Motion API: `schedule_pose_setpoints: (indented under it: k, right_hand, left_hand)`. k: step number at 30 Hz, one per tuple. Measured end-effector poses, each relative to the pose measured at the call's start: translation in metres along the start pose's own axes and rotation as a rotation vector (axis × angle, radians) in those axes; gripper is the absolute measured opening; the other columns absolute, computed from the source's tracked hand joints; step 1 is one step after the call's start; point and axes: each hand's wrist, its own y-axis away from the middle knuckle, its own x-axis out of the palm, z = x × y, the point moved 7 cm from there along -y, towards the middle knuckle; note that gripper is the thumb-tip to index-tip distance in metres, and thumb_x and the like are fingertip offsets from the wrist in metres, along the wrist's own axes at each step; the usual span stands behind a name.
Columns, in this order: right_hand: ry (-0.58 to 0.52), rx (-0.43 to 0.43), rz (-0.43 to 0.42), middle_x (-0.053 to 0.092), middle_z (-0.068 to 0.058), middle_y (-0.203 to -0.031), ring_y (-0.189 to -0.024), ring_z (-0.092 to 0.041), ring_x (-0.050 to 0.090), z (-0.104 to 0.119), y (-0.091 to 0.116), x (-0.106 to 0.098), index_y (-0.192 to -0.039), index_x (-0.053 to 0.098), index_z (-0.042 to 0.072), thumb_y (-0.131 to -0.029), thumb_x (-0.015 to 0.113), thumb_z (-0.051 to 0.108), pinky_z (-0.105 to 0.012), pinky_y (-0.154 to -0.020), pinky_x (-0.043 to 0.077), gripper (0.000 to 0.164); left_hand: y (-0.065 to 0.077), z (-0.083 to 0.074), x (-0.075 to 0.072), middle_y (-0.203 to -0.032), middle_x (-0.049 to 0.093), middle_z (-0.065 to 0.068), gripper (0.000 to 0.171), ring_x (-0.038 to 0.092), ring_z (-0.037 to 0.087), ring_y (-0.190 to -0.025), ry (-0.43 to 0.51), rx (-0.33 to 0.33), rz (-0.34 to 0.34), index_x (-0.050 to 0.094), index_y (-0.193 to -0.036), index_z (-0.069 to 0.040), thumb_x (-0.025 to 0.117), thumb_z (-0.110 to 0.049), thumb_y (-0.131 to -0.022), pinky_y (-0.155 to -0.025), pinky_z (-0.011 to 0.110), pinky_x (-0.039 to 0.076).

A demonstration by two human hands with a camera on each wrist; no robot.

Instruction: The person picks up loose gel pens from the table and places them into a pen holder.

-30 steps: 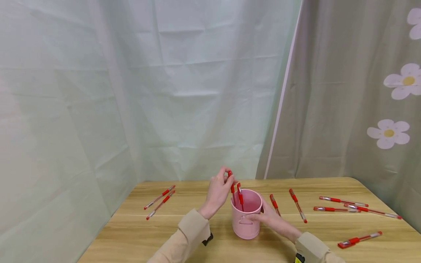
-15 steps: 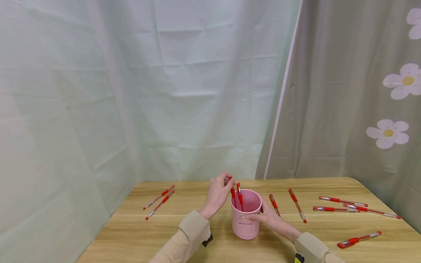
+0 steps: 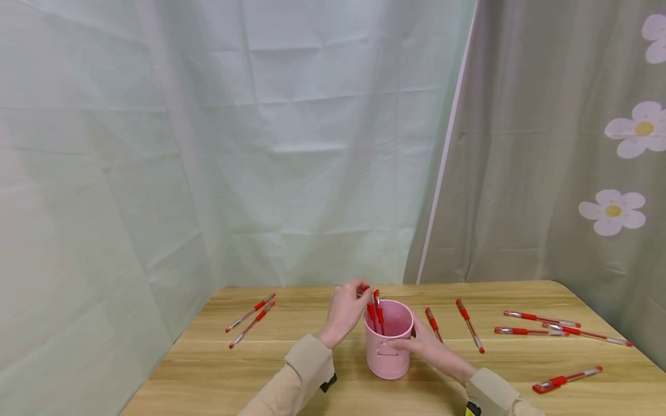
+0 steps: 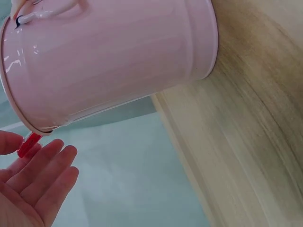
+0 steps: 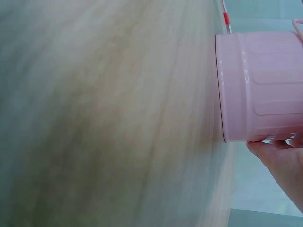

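Fingers of the left hand (image 3: pixel 341 313) were recorded at the upper end of a red pen (image 3: pixel 371 312), which was pinched between thumb and index finger. The pen's lower part was contained in a pink cup (image 3: pixel 387 365), just within the left side of its rim. The cup was grasped by the right hand (image 3: pixel 429 348), with the thumb laid near the small front handle (image 3: pixel 387 351), and was stood upright on the wooden table (image 3: pixel 198 375). A second pen (image 3: pixel 380 315) was leaned in the cup just beside the first; whether they were touching could not be determined.

Risks, as judged: the second pen could be dragged by the left fingers, both pens being crowded at one side. The cup could be tipped if the rim were pushed sideways and the right-hand grip were slackened.

Edges: the cup was set well in from the table's far edge, behind which a pale curtain (image 3: pixel 322 144) was hung. Open wood was noted between cup and left-hand pair of pens (image 3: pixel 260 305), so leftward withdrawal was judged unhindered. Less room was offered rightward: two nearer pens (image 3: pixel 434 325) were laid beside the right hand, and four farther pens (image 3: pixel 572 331) beyond, one ending near the table's right edge.
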Motion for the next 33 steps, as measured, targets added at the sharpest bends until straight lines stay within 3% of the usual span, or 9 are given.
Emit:
schedule_pose_setpoints:
  k: [7,18,33]
  right_hand:
    - [0.022,-0.062,-0.019,0.042,-0.017,-0.125,-0.114,-0.032,0.04,0.003,-0.002,-0.001,-0.135,0.029,0.001,-0.078,0.069,0.013,-0.041,-0.09,0.034,0.07]
    - [0.011,-0.07,-0.023,0.042,-0.016,-0.126,-0.113,-0.031,0.041,0.004,-0.001,0.0,-0.135,0.028,0.001,-0.077,0.07,0.012,-0.041,-0.09,0.035,0.073]
    - [0.009,-0.062,-0.016,0.041,-0.017,-0.126,-0.114,-0.032,0.04,0.005,-0.002,0.001,-0.135,0.027,0.002,-0.078,0.07,0.016,-0.039,-0.091,0.035,0.073]
  left_hand:
    - [0.002,0.004,0.006,-0.078,0.063,-0.001,0.008,0.059,0.012,-0.07,-0.03,-0.01,0.04,0.065,-0.085,-0.008,0.061,-0.014,-0.086,-0.057,0.023,0.047]
    - [0.005,0.009,0.013,-0.077,0.06,-0.003,0.006,0.055,0.008,-0.065,-0.033,-0.055,0.099,0.064,-0.085,-0.01,0.06,-0.015,-0.085,-0.055,0.021,0.047]
    - [0.007,0.017,0.006,-0.078,0.06,-0.006,0.018,0.055,0.01,-0.071,-0.027,-0.009,0.105,0.066,-0.087,-0.011,0.056,-0.026,-0.09,-0.059,0.024,0.046]
